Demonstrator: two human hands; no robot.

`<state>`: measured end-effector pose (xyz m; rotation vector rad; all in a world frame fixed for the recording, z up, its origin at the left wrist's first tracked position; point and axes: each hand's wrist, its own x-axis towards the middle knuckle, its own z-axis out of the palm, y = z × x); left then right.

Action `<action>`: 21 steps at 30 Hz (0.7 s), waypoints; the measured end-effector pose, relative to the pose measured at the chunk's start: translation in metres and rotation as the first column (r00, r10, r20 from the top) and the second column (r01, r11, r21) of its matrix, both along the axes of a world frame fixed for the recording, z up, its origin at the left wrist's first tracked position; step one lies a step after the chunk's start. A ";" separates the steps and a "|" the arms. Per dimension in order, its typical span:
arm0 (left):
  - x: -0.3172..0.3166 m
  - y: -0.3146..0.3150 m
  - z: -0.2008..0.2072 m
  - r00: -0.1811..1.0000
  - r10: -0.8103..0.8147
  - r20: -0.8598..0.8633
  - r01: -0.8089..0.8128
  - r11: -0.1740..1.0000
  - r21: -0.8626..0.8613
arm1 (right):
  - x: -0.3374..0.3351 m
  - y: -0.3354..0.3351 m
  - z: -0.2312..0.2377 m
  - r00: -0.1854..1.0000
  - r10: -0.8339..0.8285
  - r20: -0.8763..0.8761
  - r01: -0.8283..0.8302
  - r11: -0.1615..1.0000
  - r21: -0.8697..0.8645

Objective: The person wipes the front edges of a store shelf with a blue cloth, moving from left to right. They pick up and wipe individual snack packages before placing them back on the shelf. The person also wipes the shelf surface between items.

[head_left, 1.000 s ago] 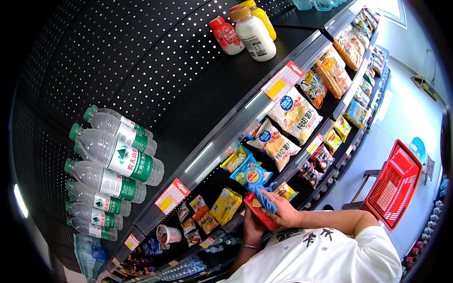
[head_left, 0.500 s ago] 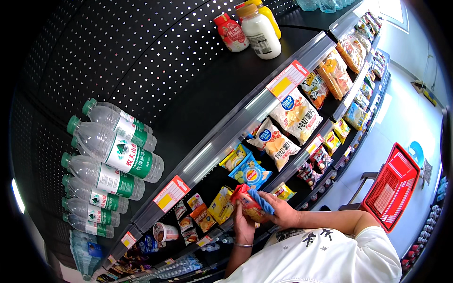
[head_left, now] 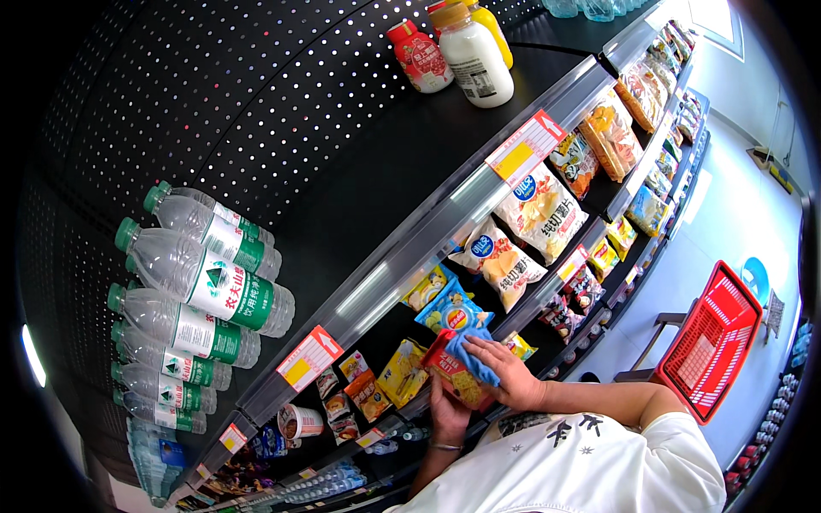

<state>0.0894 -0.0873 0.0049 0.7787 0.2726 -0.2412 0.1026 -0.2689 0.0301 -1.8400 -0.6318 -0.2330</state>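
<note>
A red snack packet (head_left: 466, 389) is held by its lower left side in my left hand (head_left: 448, 415), whose fingers partly disappear behind it. My right hand (head_left: 516, 378) grips a blue cloth (head_left: 473, 352), bunched under the fingers and pressed on the packet's upper face. Both hands are in front of the snack shelf. Just beyond the cloth lies a blue chip bag (head_left: 453, 309), and left of the packet is a yellow snack bag (head_left: 402, 370). White chip bags (head_left: 498, 263) rest further right on that shelf.
Clear water bottles (head_left: 205, 280) with green caps stand on the black upper shelf at left. A white bottle (head_left: 473, 60) and a red bottle (head_left: 421, 58) are at its far end. A shelf rail (head_left: 410, 252) runs above my hands. A red basket (head_left: 708, 342) is at right.
The blue cloth in my right hand has moved left and up across the packet's face. The packet has turned, showing more of its front. My left hand keeps its hold.
</note>
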 end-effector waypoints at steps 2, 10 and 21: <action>0.003 -0.001 -0.001 0.999 -0.032 -0.023 0.031 0.998 -0.052 | 0.000 -0.001 0.006 0.997 0.027 0.075 -0.019 0.994 -0.106; 0.012 0.022 -0.047 0.989 -0.144 0.027 0.146 0.948 -0.284 | 0.004 0.003 0.017 0.930 0.188 0.316 -0.097 0.955 -0.281; 0.014 0.003 -0.007 0.997 -0.075 0.031 0.074 0.997 0.027 | 0.011 0.009 0.013 0.966 0.093 0.242 -0.025 0.963 -0.269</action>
